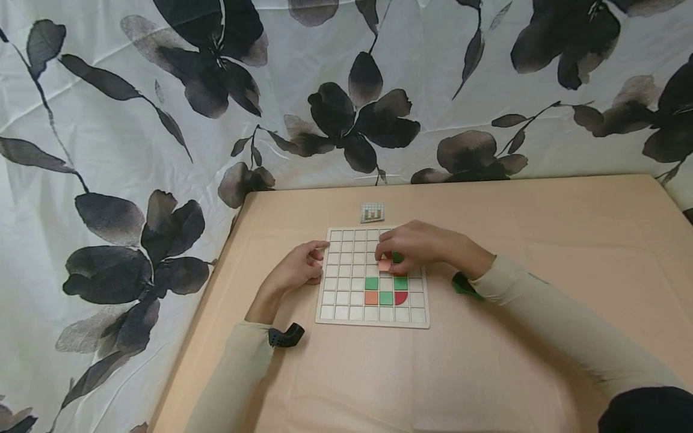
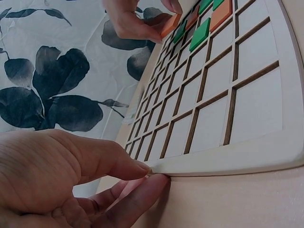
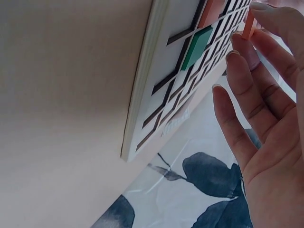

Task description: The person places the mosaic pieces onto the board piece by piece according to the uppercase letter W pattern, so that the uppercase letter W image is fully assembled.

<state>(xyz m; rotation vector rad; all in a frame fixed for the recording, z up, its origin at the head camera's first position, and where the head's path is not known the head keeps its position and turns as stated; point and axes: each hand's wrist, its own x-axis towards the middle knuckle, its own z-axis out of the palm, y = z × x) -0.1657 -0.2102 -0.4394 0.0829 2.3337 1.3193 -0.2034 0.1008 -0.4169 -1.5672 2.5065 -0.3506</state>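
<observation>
A white wooden grid board (image 1: 343,284) lies on the table. Several coloured tiles sit in its cells: green squares (image 1: 371,283), an orange square (image 1: 370,297) and a red rounded piece (image 1: 400,297). My right hand (image 1: 419,245) is over the board's upper right part and pinches an orange square tile (image 1: 385,264) between thumb and fingertips. In the right wrist view this tile (image 3: 249,24) stands on edge. At the board's left edge, the thumb and index finger of my left hand (image 1: 295,267) pinch the rim. My right hand hides some cells.
Just beyond the board lies a small card (image 1: 372,213) printed with a grid pattern. Something dark green (image 1: 467,286) rests on the table (image 1: 487,361), partly under my right forearm. A floral cloth (image 1: 303,72) hangs behind the table and along its left side.
</observation>
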